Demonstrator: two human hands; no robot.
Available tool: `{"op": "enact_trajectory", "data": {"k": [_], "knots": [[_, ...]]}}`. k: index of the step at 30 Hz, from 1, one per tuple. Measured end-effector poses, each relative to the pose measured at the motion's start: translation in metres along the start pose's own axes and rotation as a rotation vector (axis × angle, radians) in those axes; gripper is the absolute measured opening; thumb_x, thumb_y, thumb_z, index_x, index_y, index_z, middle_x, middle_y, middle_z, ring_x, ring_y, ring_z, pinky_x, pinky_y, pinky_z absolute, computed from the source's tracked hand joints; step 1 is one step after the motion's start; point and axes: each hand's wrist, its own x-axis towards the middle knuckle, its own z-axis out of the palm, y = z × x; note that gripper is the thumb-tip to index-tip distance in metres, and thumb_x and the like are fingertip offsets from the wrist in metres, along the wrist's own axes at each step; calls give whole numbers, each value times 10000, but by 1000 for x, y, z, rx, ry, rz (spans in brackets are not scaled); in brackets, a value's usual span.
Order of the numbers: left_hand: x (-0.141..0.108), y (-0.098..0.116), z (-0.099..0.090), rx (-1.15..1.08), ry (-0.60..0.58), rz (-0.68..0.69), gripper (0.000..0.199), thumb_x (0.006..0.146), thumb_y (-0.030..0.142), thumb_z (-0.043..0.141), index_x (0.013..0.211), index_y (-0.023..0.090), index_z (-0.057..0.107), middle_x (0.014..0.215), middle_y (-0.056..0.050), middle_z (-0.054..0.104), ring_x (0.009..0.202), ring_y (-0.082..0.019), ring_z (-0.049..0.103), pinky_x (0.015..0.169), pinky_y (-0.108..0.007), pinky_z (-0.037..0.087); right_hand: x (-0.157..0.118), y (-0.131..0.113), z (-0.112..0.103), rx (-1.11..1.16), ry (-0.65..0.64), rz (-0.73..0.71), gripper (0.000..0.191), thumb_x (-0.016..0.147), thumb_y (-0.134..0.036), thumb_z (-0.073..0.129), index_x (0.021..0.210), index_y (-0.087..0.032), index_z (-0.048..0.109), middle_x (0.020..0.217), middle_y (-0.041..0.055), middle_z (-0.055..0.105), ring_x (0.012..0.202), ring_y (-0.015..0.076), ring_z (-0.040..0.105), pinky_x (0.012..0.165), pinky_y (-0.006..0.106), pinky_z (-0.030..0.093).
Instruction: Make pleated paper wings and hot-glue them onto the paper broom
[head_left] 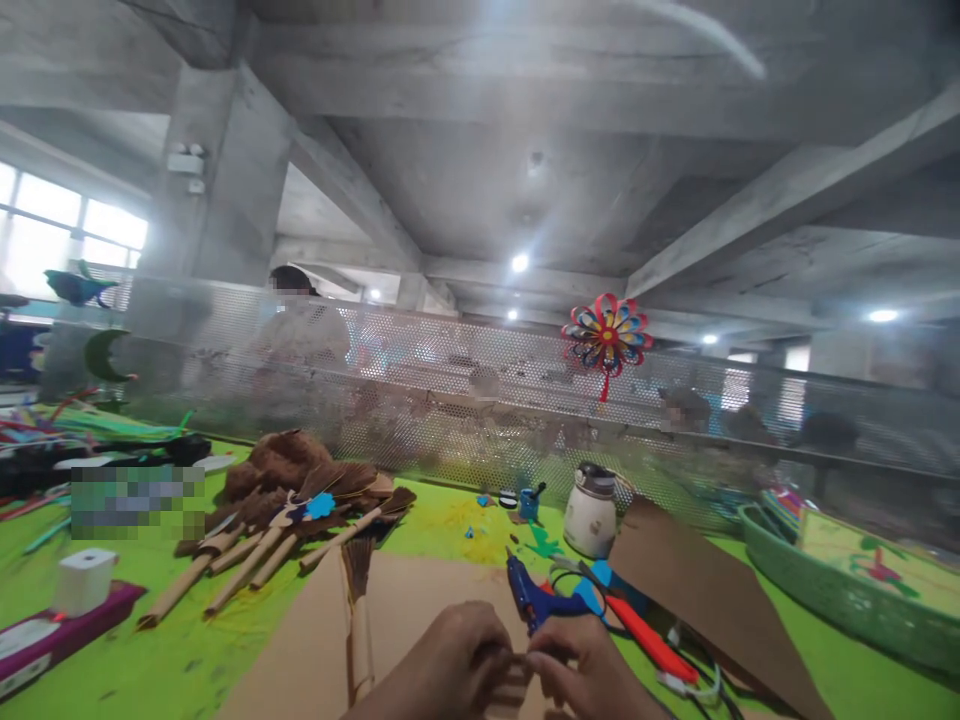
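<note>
Low in the middle of the head view, my left hand (pixel 454 655) and my right hand (pixel 581 662) meet with curled fingers. Between them is a small ridged brown piece (pixel 508 692) that looks like corrugated cardboard, partly hidden by the fingers. Both hands are over a flat brown cardboard sheet (pixel 289 645). On the sheet, left of my left hand, lies a small brown broom-like piece (pixel 360 640) with a rolled handle and fringed end. A blue glue gun (pixel 529 595) lies just beyond my right hand, with a red-handled tool (pixel 651 638) to the right.
Several more rolled brown handles (pixel 247 572) lie at left before a brown crumpled heap (pixel 289 465). A white jar (pixel 591 515), a tilted cardboard panel (pixel 705 590) and a green basket (pixel 847 590) stand right. Behind the green table runs a perforated metal partition (pixel 420 370); people are beyond it.
</note>
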Motion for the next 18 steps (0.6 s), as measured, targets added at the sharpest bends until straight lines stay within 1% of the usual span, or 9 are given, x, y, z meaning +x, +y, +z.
{"op": "enact_trajectory", "data": {"k": [2, 3, 5, 8, 12, 15, 18], "knots": [[0, 2, 1, 21, 62, -16, 193, 793, 207, 425, 796, 168, 614, 775, -8, 600, 695, -126, 489, 622, -226, 337, -1, -1, -3, -60, 9, -28, 218, 801, -253, 534, 644, -162, 655, 557, -1, 621, 555, 119, 556, 541, 205, 374], [0, 4, 2, 11, 67, -20, 198, 797, 218, 423, 800, 170, 615, 764, -2, 606, 684, -123, 494, 610, -219, 341, -2, -2, -5, -89, 15, -37, 215, 801, -250, 533, 641, -164, 649, 562, -3, 619, 564, 119, 552, 551, 206, 372], [-1, 7, 2, -27, 33, -33, 221, 811, 269, 421, 820, 174, 620, 759, 3, 613, 680, -124, 496, 595, -213, 348, -5, -8, -10, -126, 12, -41, 208, 803, -244, 527, 648, -167, 643, 569, -4, 621, 579, 119, 548, 568, 208, 371], [-3, 13, -2, -48, -28, -67, 232, 799, 328, 446, 783, 173, 618, 702, 10, 589, 637, -123, 465, 553, -213, 336, -8, -21, -17, -121, -19, -13, 186, 793, -244, 536, 674, -172, 658, 582, -5, 635, 593, 121, 554, 571, 204, 374], [-8, 20, -8, -53, -66, -53, 198, 768, 353, 500, 758, 180, 596, 698, 18, 567, 617, -115, 430, 529, -210, 313, -8, -33, -19, -43, -95, 18, 128, 746, -194, 569, 754, -179, 696, 701, 2, 694, 673, 127, 593, 590, 185, 383], [-10, 23, -11, -66, -100, -36, 213, 730, 387, 549, 757, 179, 585, 694, 19, 551, 610, -112, 408, 525, -214, 306, -7, -37, -19, -65, -128, 39, 169, 736, -147, 542, 739, -169, 709, 662, 4, 690, 636, 122, 590, 560, 184, 369], [-12, 24, -14, -134, -133, 1, 199, 722, 398, 561, 743, 201, 577, 664, 17, 524, 595, -119, 403, 518, -229, 299, -6, -37, -20, -111, -165, 35, 188, 719, -108, 533, 747, -157, 711, 651, 12, 686, 620, 124, 582, 552, 187, 365]]}}
